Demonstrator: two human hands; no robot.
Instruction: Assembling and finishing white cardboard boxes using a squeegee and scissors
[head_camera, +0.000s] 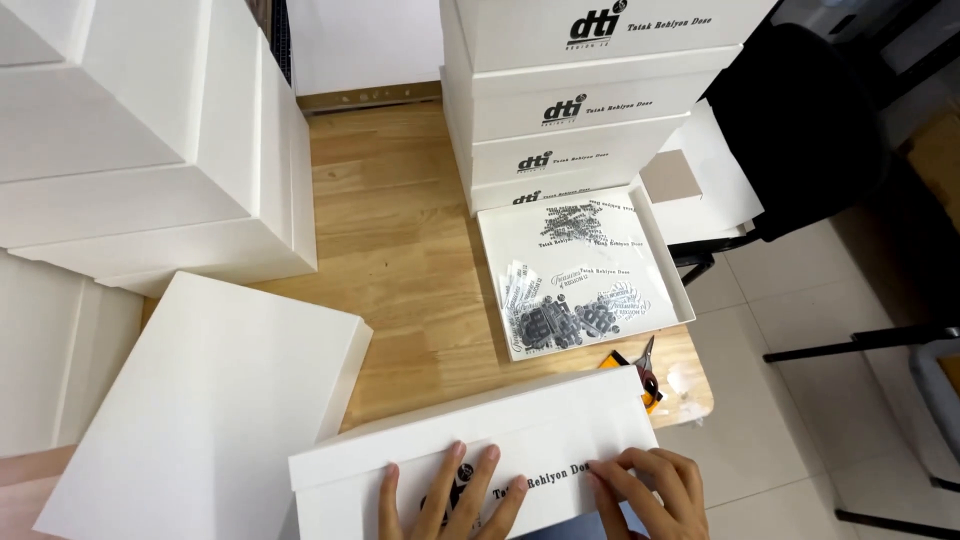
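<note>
A white flat box (470, 450) with dark printing on its front side lies at the near edge of the wooden table (400, 240). My left hand (450, 497) presses flat on the box's front face, fingers spread over the printed mark. My right hand (650, 490) rests on the same face at its right end, fingers apart. Neither hand grips anything.
A white lid tray (668, 262) holds clear sticker sheets with dark print. Behind it rises a stack of white printed boxes (580, 90). More white boxes (150, 140) stand at left, another (200, 410) near left. Scissors (645, 365) with orange handles lie by the box. A black chair (800, 120) stands at right.
</note>
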